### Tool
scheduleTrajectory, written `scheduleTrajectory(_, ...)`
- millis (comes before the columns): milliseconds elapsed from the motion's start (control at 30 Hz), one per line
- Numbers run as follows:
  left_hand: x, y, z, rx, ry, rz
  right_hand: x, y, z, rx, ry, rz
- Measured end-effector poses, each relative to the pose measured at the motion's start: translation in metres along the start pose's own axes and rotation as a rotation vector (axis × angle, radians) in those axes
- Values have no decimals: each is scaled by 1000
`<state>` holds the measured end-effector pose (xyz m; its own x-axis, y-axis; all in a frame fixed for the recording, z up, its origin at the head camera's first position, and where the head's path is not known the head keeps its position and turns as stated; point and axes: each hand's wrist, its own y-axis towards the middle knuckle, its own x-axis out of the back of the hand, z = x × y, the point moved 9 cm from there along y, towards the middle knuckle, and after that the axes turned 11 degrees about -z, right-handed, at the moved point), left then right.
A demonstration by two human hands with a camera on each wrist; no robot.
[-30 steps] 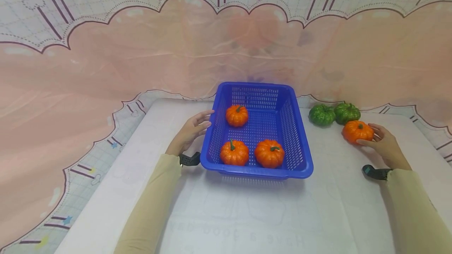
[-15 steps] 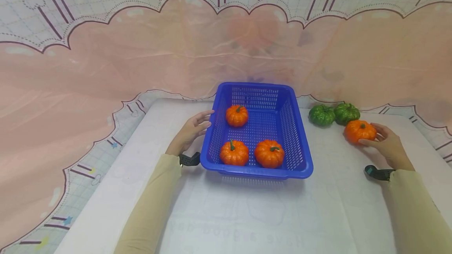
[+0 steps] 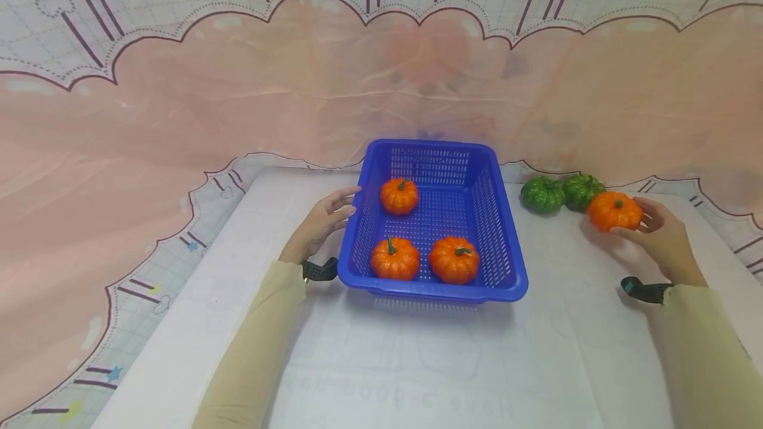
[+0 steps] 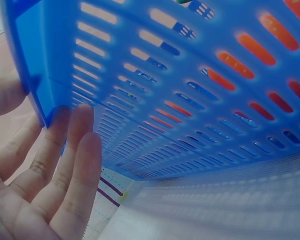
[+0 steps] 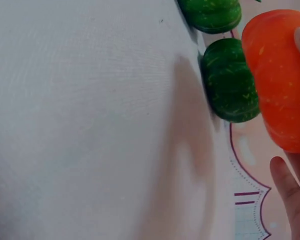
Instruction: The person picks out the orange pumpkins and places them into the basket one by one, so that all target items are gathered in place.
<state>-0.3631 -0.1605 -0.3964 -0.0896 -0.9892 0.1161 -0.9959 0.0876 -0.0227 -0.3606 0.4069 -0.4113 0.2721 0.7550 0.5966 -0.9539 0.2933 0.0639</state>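
Observation:
My right hand [image 3: 666,237] grips an orange pumpkin [image 3: 615,211] by its right side, thumb in front and fingers behind. In the right wrist view this pumpkin [image 5: 280,80] is off the table, with a shadow below. Two green pumpkins [image 3: 542,195] [image 3: 583,192] sit side by side just left of and behind it. My left hand [image 3: 320,222] rests its fairly straight fingers against the left side of a blue basket [image 3: 433,291]. In the left wrist view the fingertips [image 4: 87,150] lie by the slotted wall and rim. Three orange pumpkins [image 3: 400,196] [image 3: 396,258] [image 3: 454,260] are in the basket.
The white table [image 3: 441,363] carries the basket near its middle. A patterned peach and white cloth [image 3: 238,98] hangs behind and drapes along the table's left side. Black bands [image 3: 320,269] are on both wrists.
The pumpkin in my right hand has moved to the right and slightly up in the head view, away from the green pumpkins' front. My left hand and the basket have stayed put.

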Motion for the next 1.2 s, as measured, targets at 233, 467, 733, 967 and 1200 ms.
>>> scheduleTrajectory(233, 0, -1, 0, -1, -4, 0, 5, -4, 13, 69, -51, -28)
scheduleTrajectory(467, 0, -1, 1, -1, -6, 0, 11, -8, 28, 133, -3, -78)
scheduleTrajectory(733, 0, -1, -2, -7, -19, 8, 14, -8, 52, 193, -52, -106)
scheduleTrajectory(967, -1, -1, -2, -10, -20, 9, 15, -8, 72, 269, -47, -81)
scheduleTrajectory(1200, -1, -1, -1, -12, -10, 10, 13, -6, 93, 331, -70, -61)
